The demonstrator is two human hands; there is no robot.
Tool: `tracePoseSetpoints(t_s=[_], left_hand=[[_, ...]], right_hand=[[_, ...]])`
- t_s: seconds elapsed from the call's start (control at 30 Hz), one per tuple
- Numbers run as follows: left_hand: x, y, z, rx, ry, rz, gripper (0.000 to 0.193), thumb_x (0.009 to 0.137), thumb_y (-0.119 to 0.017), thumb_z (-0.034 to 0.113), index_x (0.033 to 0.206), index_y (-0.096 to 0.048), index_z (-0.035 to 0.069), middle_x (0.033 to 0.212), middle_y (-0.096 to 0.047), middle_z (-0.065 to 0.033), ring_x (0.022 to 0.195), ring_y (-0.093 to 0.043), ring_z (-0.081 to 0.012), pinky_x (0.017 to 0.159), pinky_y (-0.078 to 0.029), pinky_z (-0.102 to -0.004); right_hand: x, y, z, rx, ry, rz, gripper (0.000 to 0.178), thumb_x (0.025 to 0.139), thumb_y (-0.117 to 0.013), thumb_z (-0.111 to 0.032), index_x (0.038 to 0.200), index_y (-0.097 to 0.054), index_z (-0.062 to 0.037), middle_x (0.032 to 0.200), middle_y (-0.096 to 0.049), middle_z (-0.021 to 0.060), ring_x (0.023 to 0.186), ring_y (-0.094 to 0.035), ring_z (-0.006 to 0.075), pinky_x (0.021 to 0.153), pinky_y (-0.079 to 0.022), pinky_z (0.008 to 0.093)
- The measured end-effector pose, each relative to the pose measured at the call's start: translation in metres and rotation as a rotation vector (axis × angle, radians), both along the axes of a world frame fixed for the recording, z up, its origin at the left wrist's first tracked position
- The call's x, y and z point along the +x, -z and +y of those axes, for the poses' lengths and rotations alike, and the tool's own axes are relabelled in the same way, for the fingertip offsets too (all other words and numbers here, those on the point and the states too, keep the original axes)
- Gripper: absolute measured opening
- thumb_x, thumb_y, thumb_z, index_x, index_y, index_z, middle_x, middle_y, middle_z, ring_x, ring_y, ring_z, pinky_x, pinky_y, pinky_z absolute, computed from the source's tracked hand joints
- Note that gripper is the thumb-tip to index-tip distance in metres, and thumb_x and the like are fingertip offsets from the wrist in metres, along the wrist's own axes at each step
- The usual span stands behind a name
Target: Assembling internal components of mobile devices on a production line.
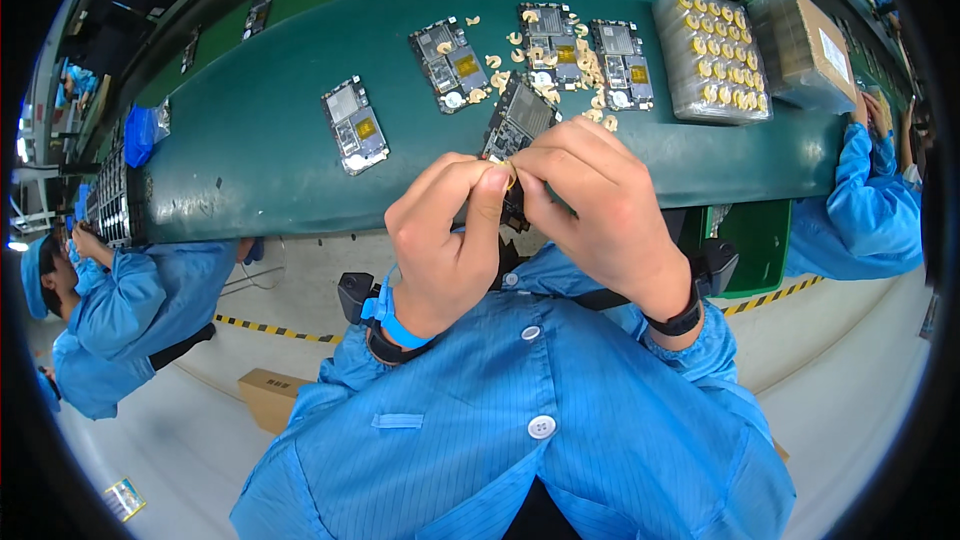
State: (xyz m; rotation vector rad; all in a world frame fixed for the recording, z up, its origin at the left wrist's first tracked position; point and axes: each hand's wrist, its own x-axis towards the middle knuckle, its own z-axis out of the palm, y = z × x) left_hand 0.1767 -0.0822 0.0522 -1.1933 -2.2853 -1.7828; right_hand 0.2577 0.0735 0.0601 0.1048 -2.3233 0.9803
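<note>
My left hand (447, 240) and my right hand (600, 202) meet at the table's front edge, fingertips pinched close together. Between them is a small yellow piece (510, 178), mostly covered by the fingers. Right behind the fingertips a dark circuit board (523, 115) stands tilted, its lower part partly hidden by my hands. Beyond it lie more boards: one on the left (355, 125), another (449, 65) further back, and a third (627, 65) to the right. Small cream-coloured curved pieces (588, 68) are scattered around and on some boards.
A clear plastic tray (672, 90) holds rows of round yellow parts at the right, beside a cardboard box (822, 45). A green crate (757, 250) sits below the table edge. Co-workers in blue sit at the left (150, 290) and right (865, 200).
</note>
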Motion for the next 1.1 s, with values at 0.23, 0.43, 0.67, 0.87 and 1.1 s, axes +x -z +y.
tracePoseSetpoints(t_s=[0.23, 0.43, 0.67, 0.87, 1.1], left_hand=[[0.001, 0.002, 0.002, 0.024, 0.014, 0.028, 0.013, 0.101, -0.067, 0.003, 0.094, -0.068, -0.008, 0.081, -0.066, -0.0114, 0.069, -0.055, -0.0135, 0.061, -0.043, -0.0268], [0.002, 0.001, 0.004, 0.005, 0.012, 0.057, 0.011, 0.099, -0.067, 0.002, 0.094, -0.069, -0.007, 0.081, -0.067, -0.0139, 0.069, -0.060, -0.0190, 0.062, -0.047, -0.0302], [0.008, -0.002, 0.004, -0.014, 0.001, 0.081, 0.007, 0.097, -0.068, 0.000, 0.093, -0.069, -0.006, 0.081, -0.067, -0.0160, 0.067, -0.063, -0.0245, 0.061, -0.050, -0.0342], [0.005, 0.005, 0.003, -0.014, -0.041, 0.041, 0.011, 0.101, -0.065, 0.001, 0.093, -0.068, -0.008, 0.082, -0.068, -0.0108, 0.070, -0.057, -0.0115, 0.060, -0.044, -0.0258], [0.007, 0.005, 0.007, -0.018, -0.069, 0.048, 0.013, 0.101, -0.065, 0.001, 0.091, -0.067, -0.007, 0.079, -0.066, -0.0085, 0.068, -0.055, -0.0104, 0.060, -0.042, -0.0259]], right_hand=[[0.005, -0.004, 0.004, -0.030, -0.054, -0.045, 0.013, 0.085, -0.073, -0.001, 0.097, -0.068, -0.0002, 0.087, -0.059, 0.0113, 0.084, -0.059, 0.0316, 0.077, -0.050, 0.0424], [0.007, -0.003, 0.000, -0.037, -0.021, -0.038, 0.011, 0.085, -0.073, -0.002, 0.095, -0.068, -0.0002, 0.086, -0.058, 0.0113, 0.081, -0.058, 0.0318, 0.075, -0.049, 0.0423], [0.008, 0.003, -0.008, -0.059, 0.053, -0.021, 0.011, 0.084, -0.074, -0.001, 0.090, -0.066, -0.0007, 0.084, -0.056, 0.0115, 0.080, -0.058, 0.0325, 0.073, -0.049, 0.0432], [0.007, 0.004, -0.006, -0.130, 0.101, -0.015, 0.011, 0.082, -0.075, -0.001, 0.089, -0.066, -0.0013, 0.084, -0.061, 0.0121, 0.080, -0.061, 0.0325, 0.072, -0.051, 0.0424], [0.009, 0.005, -0.006, -0.068, 0.116, 0.080, 0.014, 0.081, -0.076, 0.000, 0.092, -0.067, -0.0014, 0.086, -0.062, 0.0111, 0.080, -0.061, 0.0315, 0.072, -0.051, 0.0418]])
